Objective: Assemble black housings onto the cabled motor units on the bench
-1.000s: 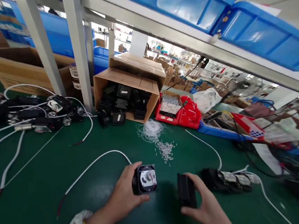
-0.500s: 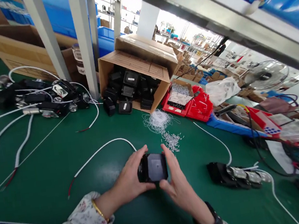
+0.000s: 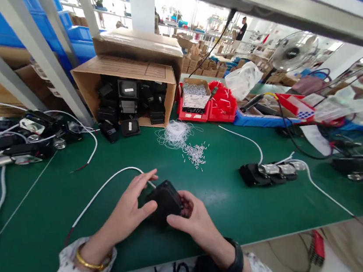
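A black square plastic housing is tilted up above the green bench, with a white cable running from its far left side and ending in a red-tipped lead. Fingers of my right hand curl round its right edge, thumb on the near face. On the other side my left hand has its fingers stretched out and its thumb apart, close by the housing's left edge; whether the thumb touches it I cannot tell. Beyond my hands lie a pile of small metal pins and a tangle of thin white thread.
A cardboard box on its side holds several black housings. Red bins of small parts stand to its right. Cabled lamp-like assemblies lie in a heap at left and a row at right. Metal shelf posts rise at the back left.
The housing has turned from facing up to standing tilted, and my right hand has closed round its edge. My left fingers have opened away from it. The camera view has shifted to the right.
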{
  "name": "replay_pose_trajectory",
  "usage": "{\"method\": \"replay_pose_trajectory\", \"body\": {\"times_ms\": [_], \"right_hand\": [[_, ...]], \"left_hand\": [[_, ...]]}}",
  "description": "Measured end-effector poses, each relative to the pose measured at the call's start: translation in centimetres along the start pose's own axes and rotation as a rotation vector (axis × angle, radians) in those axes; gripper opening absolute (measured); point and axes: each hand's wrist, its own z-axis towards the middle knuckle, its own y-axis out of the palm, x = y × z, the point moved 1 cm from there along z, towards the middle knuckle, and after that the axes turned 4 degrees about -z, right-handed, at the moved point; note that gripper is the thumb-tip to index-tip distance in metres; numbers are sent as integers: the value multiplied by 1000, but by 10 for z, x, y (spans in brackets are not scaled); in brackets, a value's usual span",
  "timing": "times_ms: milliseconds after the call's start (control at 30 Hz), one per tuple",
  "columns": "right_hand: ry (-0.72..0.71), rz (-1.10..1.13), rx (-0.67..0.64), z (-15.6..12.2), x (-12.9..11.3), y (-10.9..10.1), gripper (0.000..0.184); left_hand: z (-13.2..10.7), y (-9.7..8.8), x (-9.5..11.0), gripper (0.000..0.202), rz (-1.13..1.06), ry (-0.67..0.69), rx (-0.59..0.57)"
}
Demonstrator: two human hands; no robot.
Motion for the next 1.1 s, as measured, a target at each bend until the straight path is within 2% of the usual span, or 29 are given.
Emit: {"method": "replay_pose_trajectory", "body": {"times_ms": [67, 133, 267, 333, 400, 467, 533, 633, 700, 767, 800, 867, 933, 967, 1033, 1100], "right_hand": [[-74, -259, -12, -3, -7, 1, 42], [-154, -436, -14, -7, -11, 4, 42], [-266, -495, -58, -15, -7, 10, 48], [-338, -517, -69, -15, -2, 7, 51], [-476, -623, -102, -11, 2, -3, 51], [-684, -808, -154, -4, 4, -17, 48], [-902, -991, -197, 2, 6, -31, 44], [-1137, -1145, -226, 5, 9, -47, 36], [-1190, -1193, -266, 2, 12, -56, 34], [-1131, -1195, -282, -1, 17, -68, 33], [-1050, -1163, -232, -1, 20, -76, 31], [-780, -1042, 6, 7, 27, -96, 23], [-437, -889, 268, 22, 34, -117, 16], [-292, -835, 342, 31, 36, -125, 14], [-116, -811, 399, 50, 37, -133, 14], [-49, -885, 430, 67, 34, -133, 15]], "left_hand": [[-5, -8, 4, 54, 94, -24, -87], [-15, -9, 2, 51, 97, -62, -115], [-44, 5, -10, 55, 19, -114, -4], [-55, 15, -16, 53, 26, -126, 75], [-60, 26, -21, 57, 60, -147, 161], [-57, 35, -24, 70, 48, -200, 224], [-49, 43, -24, 79, 2, -290, 214], [-33, 53, -18, 68, 25, -355, 97], [-27, 58, -12, 56, 88, -329, 47], [-25, 62, -8, 51, 124, -300, 34], [-26, 65, -8, 52, 133, -284, 32], [-25, 71, -9, 58, 145, -249, 26], [-22, 78, -11, 64, 165, -227, 18], [-19, 80, -11, 65, 178, -223, 12], [-15, 81, -12, 71, 198, -219, -23], [-12, 75, -14, 82, 197, -197, -107]]}}
